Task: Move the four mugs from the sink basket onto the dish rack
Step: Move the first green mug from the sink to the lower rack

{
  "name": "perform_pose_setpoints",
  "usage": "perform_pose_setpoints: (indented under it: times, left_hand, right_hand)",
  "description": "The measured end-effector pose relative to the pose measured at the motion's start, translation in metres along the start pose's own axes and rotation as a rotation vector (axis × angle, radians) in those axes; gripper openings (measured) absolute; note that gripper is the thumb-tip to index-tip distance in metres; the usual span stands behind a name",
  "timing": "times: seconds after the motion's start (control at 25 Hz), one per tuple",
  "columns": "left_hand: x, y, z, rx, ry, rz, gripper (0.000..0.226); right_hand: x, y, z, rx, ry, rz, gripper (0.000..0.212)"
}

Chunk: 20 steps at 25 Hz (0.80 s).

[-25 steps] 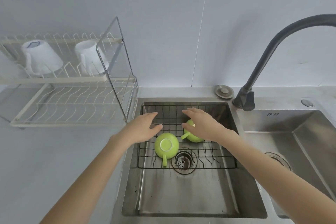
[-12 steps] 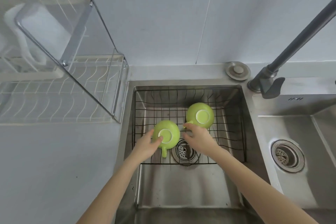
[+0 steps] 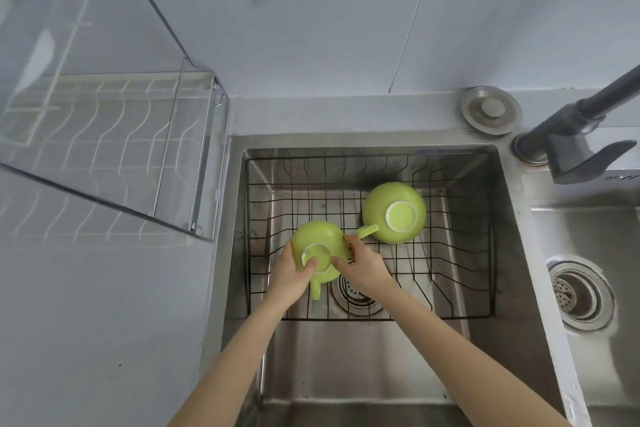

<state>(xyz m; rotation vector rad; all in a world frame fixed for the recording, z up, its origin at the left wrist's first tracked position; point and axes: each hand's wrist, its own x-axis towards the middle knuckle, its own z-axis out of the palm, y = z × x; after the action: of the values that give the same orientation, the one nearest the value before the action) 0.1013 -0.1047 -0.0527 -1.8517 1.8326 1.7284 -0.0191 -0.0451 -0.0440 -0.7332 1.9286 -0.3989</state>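
Near mug (image 3: 320, 255), green, upside down in the basket (image 3: 460, 288), handle toward the camera, just left of the drain (image 3: 355, 291). Left hand (image 3: 291, 276) cups its left side, thumb on the base ring. Right hand (image 3: 363, 265) presses its right side, fingers curled around the wall. Both hands clasp this one mug; whether it is lifted off the wire or resting, can't tell. Far mug (image 3: 394, 213), also green and inverted, sits further back right in the basket, handle pointing toward the right hand, apart from both hands. Basket sits inside the left sink (image 3: 381, 374). Second sink (image 3: 588, 253) to the right. Behind: plug (image 3: 490, 110) on the counter, dark faucet (image 3: 571, 128) beside it. Rack (image 3: 104, 149) on the counter left of the sink, blurry through its clear panel.
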Motion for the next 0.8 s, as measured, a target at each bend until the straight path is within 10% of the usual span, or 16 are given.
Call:
perform_pose_setpoints:
  times: [0.8]
  left_hand:
    - [-0.043, 0.019, -0.014, -0.124, 0.047, 0.077, 0.043]
  right_hand:
    - [-0.047, -0.005, -0.014, 0.210, 0.152, -0.024, 0.054]
